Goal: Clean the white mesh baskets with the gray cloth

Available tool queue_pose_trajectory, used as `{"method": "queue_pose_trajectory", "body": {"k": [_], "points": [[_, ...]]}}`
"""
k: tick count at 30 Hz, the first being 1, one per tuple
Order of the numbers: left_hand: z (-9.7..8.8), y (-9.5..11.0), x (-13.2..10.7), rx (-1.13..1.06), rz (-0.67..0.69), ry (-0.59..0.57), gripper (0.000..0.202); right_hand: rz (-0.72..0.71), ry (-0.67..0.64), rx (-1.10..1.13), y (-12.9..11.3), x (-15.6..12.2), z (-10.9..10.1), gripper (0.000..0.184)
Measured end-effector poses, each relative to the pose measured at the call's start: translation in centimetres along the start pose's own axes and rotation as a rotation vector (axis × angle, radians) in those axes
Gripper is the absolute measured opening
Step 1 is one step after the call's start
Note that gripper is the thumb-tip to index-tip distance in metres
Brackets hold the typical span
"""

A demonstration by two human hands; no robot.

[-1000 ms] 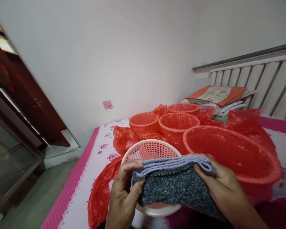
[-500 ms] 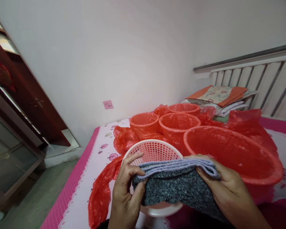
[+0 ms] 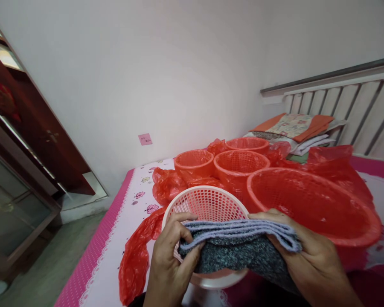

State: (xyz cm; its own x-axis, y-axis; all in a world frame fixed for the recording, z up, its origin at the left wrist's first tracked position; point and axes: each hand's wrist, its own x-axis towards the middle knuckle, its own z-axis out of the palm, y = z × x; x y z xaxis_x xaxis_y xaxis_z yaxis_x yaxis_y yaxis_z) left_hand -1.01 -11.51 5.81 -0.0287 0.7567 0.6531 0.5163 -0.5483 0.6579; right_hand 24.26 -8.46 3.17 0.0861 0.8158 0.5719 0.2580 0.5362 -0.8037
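Near four red baskets [image 3: 310, 204], two hands [image 3: 320, 260] gripping fabric [image 3: 238, 253]

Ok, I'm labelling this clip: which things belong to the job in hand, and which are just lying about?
In the job:
- dark folded knit fabric with lilac edges, between left hand and right hand
- probably the pale basket under it

Seemingly just lying about:
- red baskets
- crumpled red plastic
- stacked cloths by the radiator
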Motion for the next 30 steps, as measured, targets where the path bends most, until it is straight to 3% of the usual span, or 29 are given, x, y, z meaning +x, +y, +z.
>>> {"method": "queue_pose_trajectory", "body": {"k": [5, 10, 20, 27, 30], "points": [[-0.3, -0.2, 0.0, -0.038, 0.025, 0.07, 0.034, 0.008, 0.047, -0.064, 0.6, -0.2, -0.2, 0.025], [-1.1, -0.5, -0.3, -0.113, -0.009, 0.056, 0.007, 0.013, 0.134, -0.122, 1.8, -0.5, -0.5, 0.024], [-0.7, -1.1, -1.1, -0.153, 0.012, 0.242, 0.019, -0.009, 0.163, -0.132, 2.0, -0.6, -0.4, 0.024], [-0.6, -0.7, -0.8, -0.151, -0.004, 0.124, 0.024, 0.014, 0.108, -0.096, 1.7, -0.7, -0.2, 0.023], [-0.6, -0.8, -1.0, -0.197, -0.088, 0.164, 0.024, 0.02, 0.11, -0.108, 1.4, -0.7, -0.2, 0.023]]}}
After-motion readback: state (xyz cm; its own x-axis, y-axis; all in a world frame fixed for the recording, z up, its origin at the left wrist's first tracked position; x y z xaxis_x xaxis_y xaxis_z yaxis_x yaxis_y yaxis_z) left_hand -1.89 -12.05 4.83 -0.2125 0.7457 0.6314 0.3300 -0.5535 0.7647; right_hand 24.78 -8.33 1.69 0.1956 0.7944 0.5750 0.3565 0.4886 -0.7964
